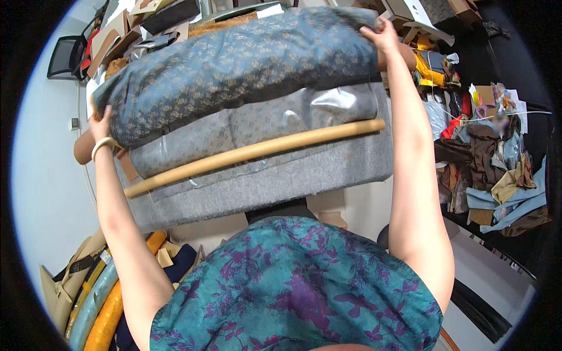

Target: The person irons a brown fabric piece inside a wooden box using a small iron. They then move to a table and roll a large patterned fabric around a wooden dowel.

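A blue fabric roll with a small gold floral pattern (246, 61) spans the far side of the grey felt-topped table (263, 197). Its brown core tube sticks out at both ends. My left hand (102, 125), with a pale bangle at the wrist, grips the roll's left end. At the right end, my right hand (383, 37) holds the fabric's upper edge, thumb and fingers partly hidden. Nearer to me lies a glossy plastic-like sheet with a faint floral pattern (254, 127). A tan cardboard tube (259, 151) rests across it at a slant.
Cardboard boxes and scraps (118, 44) crowd the far left. To the right, fabric offcuts (487, 153) and bags are heaped on a dark surface. Several rolls of material (105, 316) stand at my lower left. A black mesh chair (66, 57) is beyond the table.
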{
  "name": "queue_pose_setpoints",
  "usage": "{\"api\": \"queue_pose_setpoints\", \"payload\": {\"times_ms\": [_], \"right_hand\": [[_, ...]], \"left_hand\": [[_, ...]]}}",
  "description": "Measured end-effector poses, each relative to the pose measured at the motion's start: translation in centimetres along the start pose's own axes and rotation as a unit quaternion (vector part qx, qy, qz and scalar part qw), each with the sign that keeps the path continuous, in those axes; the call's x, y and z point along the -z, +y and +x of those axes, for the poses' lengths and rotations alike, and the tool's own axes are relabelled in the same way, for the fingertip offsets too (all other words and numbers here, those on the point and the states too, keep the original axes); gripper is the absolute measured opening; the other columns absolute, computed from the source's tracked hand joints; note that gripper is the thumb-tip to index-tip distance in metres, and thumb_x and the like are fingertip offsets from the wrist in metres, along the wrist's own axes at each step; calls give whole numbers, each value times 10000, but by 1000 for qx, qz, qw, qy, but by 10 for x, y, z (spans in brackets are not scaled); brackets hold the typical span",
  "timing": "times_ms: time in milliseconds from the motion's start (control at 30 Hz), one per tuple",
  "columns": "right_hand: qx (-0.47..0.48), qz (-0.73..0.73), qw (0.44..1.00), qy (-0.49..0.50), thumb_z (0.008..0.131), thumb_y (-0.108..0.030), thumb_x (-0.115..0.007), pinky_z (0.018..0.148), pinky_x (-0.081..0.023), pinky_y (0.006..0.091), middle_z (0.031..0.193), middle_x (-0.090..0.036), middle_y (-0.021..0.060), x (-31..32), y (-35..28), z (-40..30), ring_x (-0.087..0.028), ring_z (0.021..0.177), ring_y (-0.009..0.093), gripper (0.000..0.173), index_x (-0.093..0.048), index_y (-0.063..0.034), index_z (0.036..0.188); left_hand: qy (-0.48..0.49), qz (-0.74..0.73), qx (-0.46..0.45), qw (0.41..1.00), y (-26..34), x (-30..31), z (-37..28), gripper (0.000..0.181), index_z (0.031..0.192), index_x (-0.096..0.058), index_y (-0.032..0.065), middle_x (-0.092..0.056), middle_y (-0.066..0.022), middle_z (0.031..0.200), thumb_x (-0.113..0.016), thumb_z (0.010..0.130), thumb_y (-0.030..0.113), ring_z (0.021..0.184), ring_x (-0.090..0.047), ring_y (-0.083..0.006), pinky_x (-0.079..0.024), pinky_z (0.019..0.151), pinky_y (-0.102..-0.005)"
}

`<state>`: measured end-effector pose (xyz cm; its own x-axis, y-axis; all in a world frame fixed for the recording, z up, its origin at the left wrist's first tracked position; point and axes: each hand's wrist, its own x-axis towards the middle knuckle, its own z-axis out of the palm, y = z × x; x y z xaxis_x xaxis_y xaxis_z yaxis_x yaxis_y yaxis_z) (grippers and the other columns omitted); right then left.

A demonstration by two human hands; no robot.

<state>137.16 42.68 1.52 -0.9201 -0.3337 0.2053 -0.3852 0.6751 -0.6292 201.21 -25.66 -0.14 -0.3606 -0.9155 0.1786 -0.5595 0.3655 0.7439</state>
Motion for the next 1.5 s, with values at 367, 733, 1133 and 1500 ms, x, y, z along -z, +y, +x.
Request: {"api": "queue_pose_setpoints", "payload": {"times_ms": [367, 733, 1133, 1500], "right_hand": [[281, -71, 926, -242, 834, -195, -808, 1033, -476, 492, 1229, -646, 112, -7, -24, -332, -599, 1199, 340, 428, -670, -96, 1228], [218, -211, 923, -238, 818, -94, -794, 1190, -361, 512, 1318, -638, 72, 6, 22, -313, -553, 1303, 307, 587, -617, -161, 1374], [334, -77, 907, -244, 800, -207, -823, 950, -502, 454, 1138, -625, 95, -37, -6, -387, -608, 1117, 319, 328, -653, -89, 1054], [328, -118, 924, -154, 922, -122, -630, 848, -529, 439, 983, -645, 117, -56, -1, -347, -654, 987, 322, 118, -630, -87, 1035]], "left_hand": [[-274, 185, -259, 907, 54, -51, -378, 578, 1358, -584, 74, -541, -178, 1418, -798, 867, 291, 1342, -487, -390, -361, 1165, -537], [-279, 167, -321, 889, 64, -74, -375, 515, 1337, -577, 60, -598, -139, 1303, -766, 864, 135, 1251, -538, -363, -409, 1105, -493], [-304, 147, -362, 869, 58, -115, -399, 446, 1346, -595, 96, -517, -139, 1462, -719, 927, 182, 1413, -453, -359, -219, 1266, -597], [-306, 263, -413, 817, 68, -123, -402, 296, 1227, -615, 77, -467, -180, 1528, -659, 944, 149, 1509, -366, -371, -187, 1276, -620]]}}
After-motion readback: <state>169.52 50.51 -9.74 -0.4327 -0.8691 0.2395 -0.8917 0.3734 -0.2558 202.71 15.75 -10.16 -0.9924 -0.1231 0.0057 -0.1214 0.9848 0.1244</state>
